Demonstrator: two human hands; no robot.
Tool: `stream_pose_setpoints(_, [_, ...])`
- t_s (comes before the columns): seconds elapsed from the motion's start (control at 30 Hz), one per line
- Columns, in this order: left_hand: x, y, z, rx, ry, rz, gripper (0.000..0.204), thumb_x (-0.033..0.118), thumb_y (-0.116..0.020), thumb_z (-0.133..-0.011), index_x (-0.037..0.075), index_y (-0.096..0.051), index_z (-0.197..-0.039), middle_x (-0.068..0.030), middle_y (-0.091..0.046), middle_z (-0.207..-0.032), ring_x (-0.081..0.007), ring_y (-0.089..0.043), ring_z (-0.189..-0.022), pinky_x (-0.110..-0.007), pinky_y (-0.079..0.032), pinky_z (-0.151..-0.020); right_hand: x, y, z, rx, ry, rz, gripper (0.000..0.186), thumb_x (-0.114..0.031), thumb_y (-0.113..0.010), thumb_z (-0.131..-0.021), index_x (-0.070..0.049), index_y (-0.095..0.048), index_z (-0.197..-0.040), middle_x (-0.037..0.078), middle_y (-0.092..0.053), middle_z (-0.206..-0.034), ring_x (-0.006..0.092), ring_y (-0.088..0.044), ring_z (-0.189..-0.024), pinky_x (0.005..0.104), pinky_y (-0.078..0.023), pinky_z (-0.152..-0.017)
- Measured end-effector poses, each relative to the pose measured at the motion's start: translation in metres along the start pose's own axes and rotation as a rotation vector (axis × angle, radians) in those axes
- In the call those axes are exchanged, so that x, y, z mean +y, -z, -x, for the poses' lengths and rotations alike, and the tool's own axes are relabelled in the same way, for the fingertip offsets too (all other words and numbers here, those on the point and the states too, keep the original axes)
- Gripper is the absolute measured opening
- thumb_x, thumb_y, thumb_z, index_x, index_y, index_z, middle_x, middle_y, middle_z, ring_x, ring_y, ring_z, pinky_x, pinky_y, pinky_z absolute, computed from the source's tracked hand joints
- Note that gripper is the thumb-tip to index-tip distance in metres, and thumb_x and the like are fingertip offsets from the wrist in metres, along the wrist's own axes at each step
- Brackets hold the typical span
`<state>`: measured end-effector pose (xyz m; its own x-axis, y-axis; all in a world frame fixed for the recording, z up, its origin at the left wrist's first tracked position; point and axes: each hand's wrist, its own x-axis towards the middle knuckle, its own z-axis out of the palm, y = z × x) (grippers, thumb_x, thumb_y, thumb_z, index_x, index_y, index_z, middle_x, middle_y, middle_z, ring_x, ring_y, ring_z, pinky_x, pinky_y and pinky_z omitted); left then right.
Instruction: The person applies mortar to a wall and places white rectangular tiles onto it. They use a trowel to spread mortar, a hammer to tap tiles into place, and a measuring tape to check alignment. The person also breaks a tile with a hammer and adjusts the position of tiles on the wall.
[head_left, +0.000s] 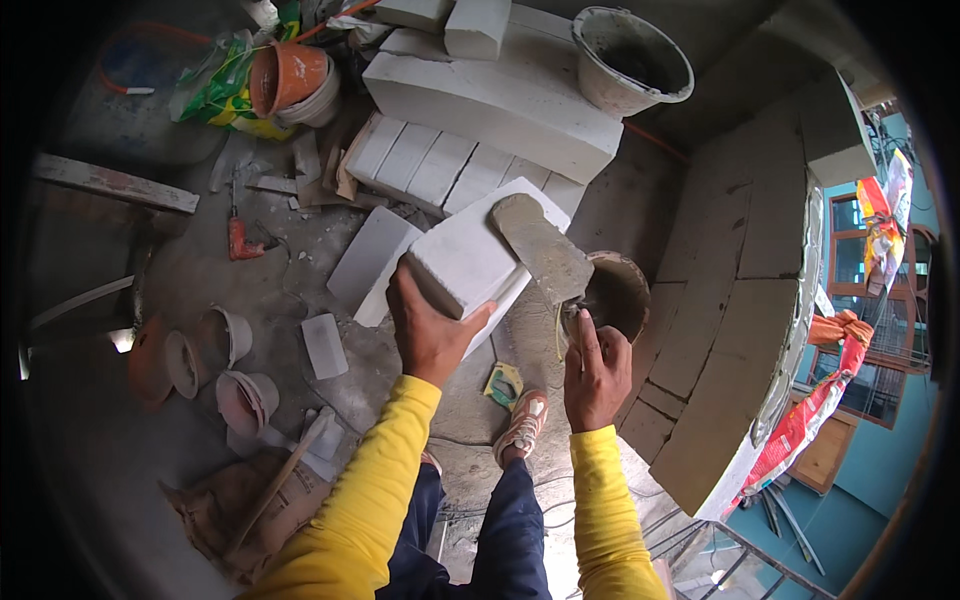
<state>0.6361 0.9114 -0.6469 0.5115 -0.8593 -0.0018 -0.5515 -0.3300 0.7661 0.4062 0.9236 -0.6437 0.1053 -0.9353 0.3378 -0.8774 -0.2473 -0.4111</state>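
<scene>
left grip (428, 332) grasps a white, sharp-cornered block (468, 250); right grip (598, 378) clasps a mortar-coated trowel (540, 248).

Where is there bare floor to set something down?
The floor between the red drill and pale buckets looks bare. It's crowded around the stacked blocks, orange pot and green bag; the held white block and trowel crowd the middle.

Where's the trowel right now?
In the head view, the trowel is just right of and above centre, held in the right hand, its blade over the white block in the left hand.
</scene>
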Motion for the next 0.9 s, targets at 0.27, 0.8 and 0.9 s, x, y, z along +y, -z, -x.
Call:
stream_pose_setpoints(0.27, [-0.022, 0.012, -0.015, 0.054, -0.020, -0.013, 0.120, 0.035, -0.099, -0.062, -0.006, -0.029, -0.151, -0.0307, -0.045, -0.142, -0.0464, -0.045, -0.133, -0.054, -0.039, -0.113, -0.018, 0.047, 0.048, -0.063, 0.045, 0.106, 0.064, -0.003, -0.076, -0.082, -0.021, -0.063, -0.142, 0.009, -0.062, -0.104, 0.0300, -0.064, -0.090, 0.0412, -0.053, -0.079])
stream_pose_setpoints(0.8, [-0.057, 0.054, 0.007, -0.043, 0.195, -0.019, 0.043, 0.012, -0.085, -0.076, -0.004, -0.069, -0.113, -0.0116, -0.074, -0.104, -0.0230, -0.070, -0.094, -0.037, -0.055, -0.087, 0.293, -0.227, -0.015, -0.739, 0.170, 0.948, 0.020, -0.018, -0.060, -0.095, -0.010, -0.070, -0.111, 0.007, -0.067, -0.103, 0.0254, -0.070, -0.103, 0.0440, -0.059, -0.077])
stream_pose_setpoints(0.9, [-0.053, 0.056, 0.023, -0.061, 0.321, -0.021, 0.028, 0.012, -0.078, -0.083, -0.004, -0.073, -0.105, -0.0112, -0.076, -0.101, -0.0205, -0.071, -0.090, -0.035, -0.055, -0.085, 0.296, -0.237, -0.010, -0.760, 0.164, 0.984, 0.018, -0.020, -0.061, -0.095, -0.009, -0.071, -0.106, 0.006, -0.067, -0.101, 0.0254, -0.071, -0.097, 0.0415, -0.060, -0.075])
